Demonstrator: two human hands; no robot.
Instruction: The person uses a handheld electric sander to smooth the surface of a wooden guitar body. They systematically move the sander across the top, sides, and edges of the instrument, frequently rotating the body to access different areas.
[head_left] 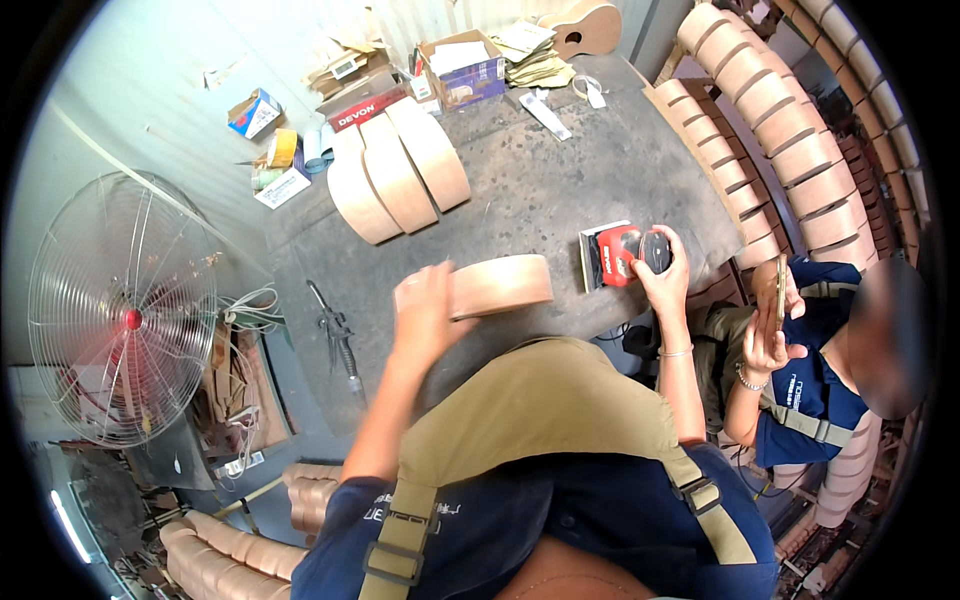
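My left hand [425,305] grips the left end of a pale wooden guitar body [508,284], which stands on its edge near the front of the dark table. Its fingers lie over the top of the wooden side; part of the grip is hidden. To the right, my right hand [665,275] is wrapped round the black rounded end of a red and black power sander [620,254]. The sander is tilted, its flat pad facing left toward the wood, with a gap between them. Several similar guitar bodies [398,172] stand side by side on the table farther back.
An air blow gun [335,335] lies at the table's left. Boxes [470,75], yellowish paper sheets [530,52] and a guitar body with a sound hole [585,28] line the back. A large fan [130,315] stands left. Another person [805,380] holds a phone at right, near stacked wooden bodies [790,120].
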